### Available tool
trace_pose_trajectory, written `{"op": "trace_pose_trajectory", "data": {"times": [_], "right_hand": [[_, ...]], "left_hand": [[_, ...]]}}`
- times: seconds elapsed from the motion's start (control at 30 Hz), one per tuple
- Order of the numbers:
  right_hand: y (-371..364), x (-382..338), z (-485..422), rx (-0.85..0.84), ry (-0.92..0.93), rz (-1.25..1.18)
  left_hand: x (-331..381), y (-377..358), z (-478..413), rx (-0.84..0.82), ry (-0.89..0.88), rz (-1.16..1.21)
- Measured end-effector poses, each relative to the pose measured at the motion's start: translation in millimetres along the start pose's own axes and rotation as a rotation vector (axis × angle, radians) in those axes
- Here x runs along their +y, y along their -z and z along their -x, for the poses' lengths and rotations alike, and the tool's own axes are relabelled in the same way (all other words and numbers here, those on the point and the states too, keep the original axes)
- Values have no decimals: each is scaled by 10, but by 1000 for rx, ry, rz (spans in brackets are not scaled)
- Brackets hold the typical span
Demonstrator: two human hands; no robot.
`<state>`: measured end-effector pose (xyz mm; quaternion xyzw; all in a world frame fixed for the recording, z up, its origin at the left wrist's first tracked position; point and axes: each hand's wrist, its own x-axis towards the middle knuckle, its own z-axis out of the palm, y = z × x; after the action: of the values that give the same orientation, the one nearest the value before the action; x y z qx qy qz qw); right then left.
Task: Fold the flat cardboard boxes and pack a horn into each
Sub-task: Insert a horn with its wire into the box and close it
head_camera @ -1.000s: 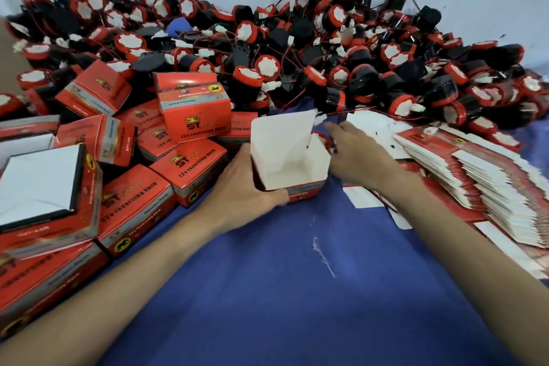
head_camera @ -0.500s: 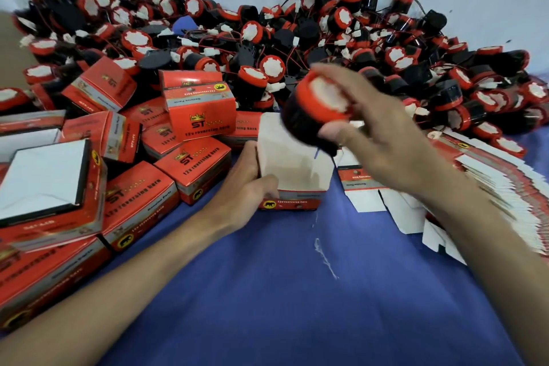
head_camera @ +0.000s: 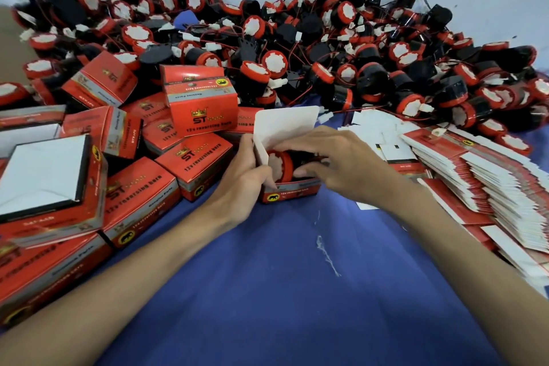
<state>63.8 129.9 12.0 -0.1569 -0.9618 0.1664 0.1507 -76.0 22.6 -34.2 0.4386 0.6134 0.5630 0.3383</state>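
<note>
Blue cloth, faintly scuffed, covers the desk (head_camera: 267, 291). At its middle the left hand (head_camera: 242, 184) grips the side wall of an open box (head_camera: 294, 192) of glossy red card, its white lid flap upright. The right hand (head_camera: 341, 163) curls round a horn (head_camera: 280, 165), round, black and red-rimmed, sitting inside that box. Closed boxes (head_camera: 193, 163) crowd left of the left hand; flat cardboard blanks (head_camera: 490, 181) fan out right of the right hand. Beyond both, loose horns (head_camera: 341, 47) lie heaped with thin wires.
</note>
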Motion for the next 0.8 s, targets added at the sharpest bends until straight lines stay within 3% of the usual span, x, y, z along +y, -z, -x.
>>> {"op": "trace_pose_trajectory", "data": {"times": [0.23, 0.4, 0.6, 0.8], "right_hand": [[31, -101, 23, 62, -179, 430], [76, -85, -58, -2, -161, 446], [-2, -55, -40, -256, -173, 405], [220, -171, 103, -141, -136, 231]], "left_hand": [[-20, -15, -22, -30, -29, 5], [-25, -56, -96, -48, -40, 36], [-72, -103, -8, -53, -83, -12], [-66, -124, -70, 3, -62, -98]]}}
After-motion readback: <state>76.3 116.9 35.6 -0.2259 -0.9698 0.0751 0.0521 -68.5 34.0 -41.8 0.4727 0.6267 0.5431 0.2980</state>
